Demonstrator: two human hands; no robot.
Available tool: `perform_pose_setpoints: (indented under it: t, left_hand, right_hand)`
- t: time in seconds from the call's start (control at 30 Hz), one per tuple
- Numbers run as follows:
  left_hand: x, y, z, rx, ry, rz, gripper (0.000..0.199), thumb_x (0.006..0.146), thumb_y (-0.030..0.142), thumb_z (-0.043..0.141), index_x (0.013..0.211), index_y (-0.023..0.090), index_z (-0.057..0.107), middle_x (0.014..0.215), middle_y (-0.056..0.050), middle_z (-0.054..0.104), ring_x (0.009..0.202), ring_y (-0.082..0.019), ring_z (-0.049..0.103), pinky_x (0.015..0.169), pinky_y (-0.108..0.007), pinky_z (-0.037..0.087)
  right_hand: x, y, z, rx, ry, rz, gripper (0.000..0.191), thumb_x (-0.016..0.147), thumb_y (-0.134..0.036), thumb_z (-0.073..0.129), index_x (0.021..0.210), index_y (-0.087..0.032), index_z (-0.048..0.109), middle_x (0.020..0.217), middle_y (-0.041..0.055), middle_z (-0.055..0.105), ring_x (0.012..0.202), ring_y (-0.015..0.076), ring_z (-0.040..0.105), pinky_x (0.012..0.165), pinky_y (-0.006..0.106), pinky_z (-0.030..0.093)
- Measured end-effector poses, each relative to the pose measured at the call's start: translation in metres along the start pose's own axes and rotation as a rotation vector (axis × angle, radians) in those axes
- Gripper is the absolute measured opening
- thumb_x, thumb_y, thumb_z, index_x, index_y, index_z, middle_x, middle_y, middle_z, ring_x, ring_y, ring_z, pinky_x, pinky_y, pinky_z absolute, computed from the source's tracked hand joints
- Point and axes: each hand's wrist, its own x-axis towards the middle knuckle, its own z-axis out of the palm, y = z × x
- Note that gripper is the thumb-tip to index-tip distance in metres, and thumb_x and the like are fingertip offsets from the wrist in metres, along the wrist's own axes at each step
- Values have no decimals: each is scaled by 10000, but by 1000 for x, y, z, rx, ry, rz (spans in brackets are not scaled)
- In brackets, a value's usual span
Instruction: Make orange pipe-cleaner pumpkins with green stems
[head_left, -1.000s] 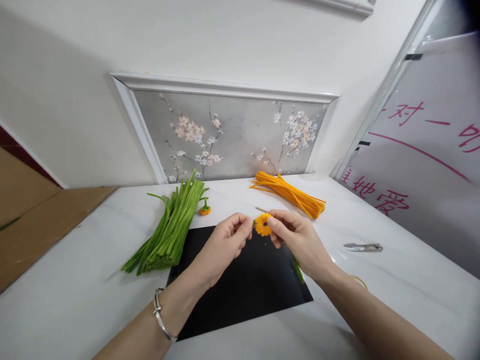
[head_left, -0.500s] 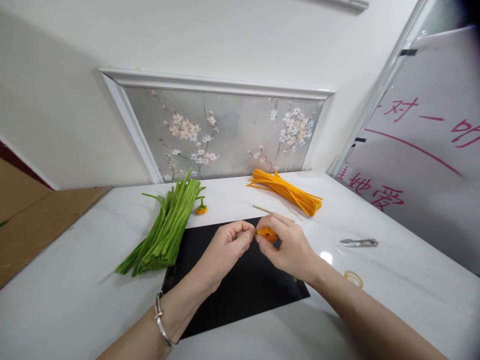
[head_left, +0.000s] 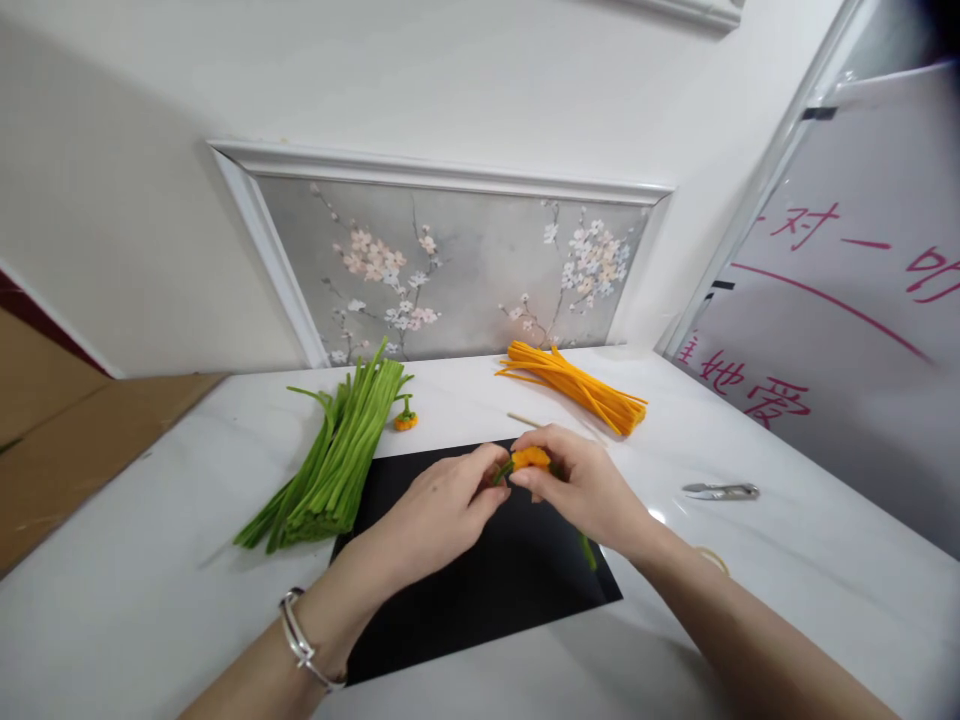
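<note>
Above the black mat (head_left: 480,580), both hands are on one small orange pipe-cleaner piece (head_left: 530,458) with green pipe cleaner attached. My right hand (head_left: 581,485) pinches the orange part between thumb and fingers, and a green pipe-cleaner end (head_left: 587,550) hangs out below that hand. From the left, my left hand (head_left: 450,500) has its thumb and fingers closed around a short green pipe-cleaner end (head_left: 503,471). The fingertips partly hide where green meets orange. A similar small orange piece with a green stem (head_left: 406,416) stands on the table behind the mat.
To the left lies a bundle of green pipe cleaners (head_left: 337,460); an orange bundle (head_left: 574,387) lies at the back right. A thin stick (head_left: 523,420) is behind my right hand. Thread snips (head_left: 721,492) and a yellowish ring (head_left: 712,560) lie to the right. Cardboard (head_left: 90,450) borders the left.
My hands have turned the orange piece, so more of its orange side and the green end show. My left hand has opened slightly around the green; more green hangs below my right hand.
</note>
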Motion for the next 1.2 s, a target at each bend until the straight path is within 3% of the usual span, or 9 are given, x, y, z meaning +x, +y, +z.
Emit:
perform_pose_setpoints:
  t: [0.07,0.2,0.37,0.47,0.57,0.8,0.9,1.0,1.2]
  left_hand:
    - [-3,0,7,-8,27,-4,251,838,137,464,1048,235,562,874,-32,659,780,-202,599,699,-294,411]
    - [-2,-6,21,-103,75,-44,206,881,144,384,996,221,537,855,-39,660,778,-204,611,695,-296,426]
    - [6,-20,18,-121,108,-37,252,880,176,384,949,194,626,793,-16,643,760,-187,600,729,-298,443]
    - [7,-25,16,-128,122,16,278,854,177,460,1089,186,608,905,-40,661,778,-172,605,745,-284,466]
    - [5,-28,20,-107,172,21,414,819,191,556,1229,201,500,984,-49,649,646,-129,581,619,-250,473]
    - [9,-37,19,-60,290,167,191,851,204,567,1001,230,683,942,-51,678,891,-195,615,838,-315,470]
    - [11,-34,12,-277,207,27,265,862,281,567,1099,199,652,810,-26,656,736,-159,599,693,-271,474]
    - [10,-30,8,-516,143,-110,302,869,349,556,1123,187,572,656,43,540,478,-74,406,454,-188,308]
    - [12,-31,7,-676,122,-168,157,801,312,616,867,187,549,602,73,439,432,-47,258,405,-177,144]
  right_hand:
    - [-2,-1,5,-28,-31,25,202,804,-276,638,1000,-228,619,903,10,625,586,119,597,535,259,515]
    - [-4,1,7,-93,-69,51,232,809,-255,627,1038,-247,589,886,-9,647,668,140,611,599,274,512]
    - [0,10,0,-295,-90,-61,405,776,-207,672,1160,-262,555,1025,15,660,803,174,615,729,315,497]
    - [4,17,-3,-383,-24,-161,318,822,-207,635,1135,-251,595,1039,36,669,902,202,626,826,341,478]
    - [6,22,-3,-425,41,-186,202,844,-239,630,1045,-230,629,937,39,685,853,209,639,786,332,485]
    - [5,23,-10,-451,3,-300,170,891,-269,569,1056,-240,600,930,45,678,850,207,644,781,331,498]
    - [5,21,-15,-475,-43,-338,185,928,-237,476,1082,-226,577,918,50,663,825,196,633,754,317,485]
    - [5,17,-16,-452,-35,-291,174,933,-225,441,1051,-220,569,806,18,639,708,170,603,677,287,456]
    - [5,19,-12,-268,103,-145,135,917,-292,459,1006,-234,543,601,-59,442,521,130,409,528,250,334]
